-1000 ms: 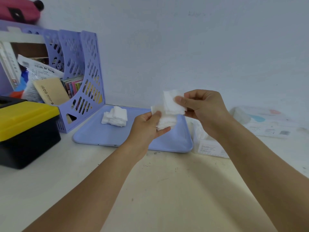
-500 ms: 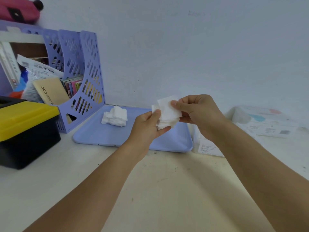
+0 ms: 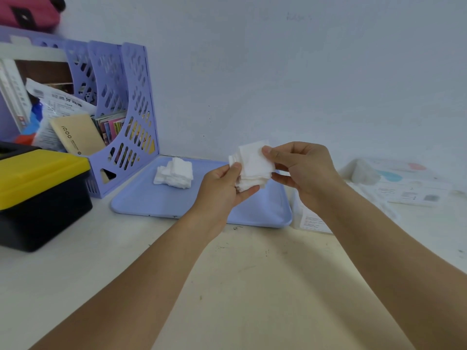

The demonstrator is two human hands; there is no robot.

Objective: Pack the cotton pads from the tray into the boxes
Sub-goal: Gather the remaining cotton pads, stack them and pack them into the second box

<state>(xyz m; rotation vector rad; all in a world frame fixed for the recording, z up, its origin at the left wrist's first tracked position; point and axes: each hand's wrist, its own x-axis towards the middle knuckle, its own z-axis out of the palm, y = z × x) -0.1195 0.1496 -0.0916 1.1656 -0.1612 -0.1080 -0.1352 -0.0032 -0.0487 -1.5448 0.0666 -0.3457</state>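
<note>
Since a moment ago the right hand (image 3: 300, 170) is lifting its pinched top pad slightly higher off the cotton pads (image 3: 252, 170) that the left hand (image 3: 222, 185) is gripping above the tray (image 3: 265, 210), where another pile (image 3: 174, 173) is lying. "iQOO" is showing on a tan box (image 3: 75, 133); the arm is hiding the box (image 3: 310, 221), perhaps open.

A single head-mounted wide-angle camera provides the only view. It looks forward and slightly downward across a white table (image 3: 75, 286) toward a pale wall (image 3: 303, 72). Both forearms enter from the bottom edge and converge on the left hand (image 3: 222, 188) and right hand (image 3: 303, 170) near frame centre, at close range. The tray (image 3: 156, 200) lies just beyond them. Straight edges bow toward the frame borders. No second view exists, so no overlap applies.
</note>
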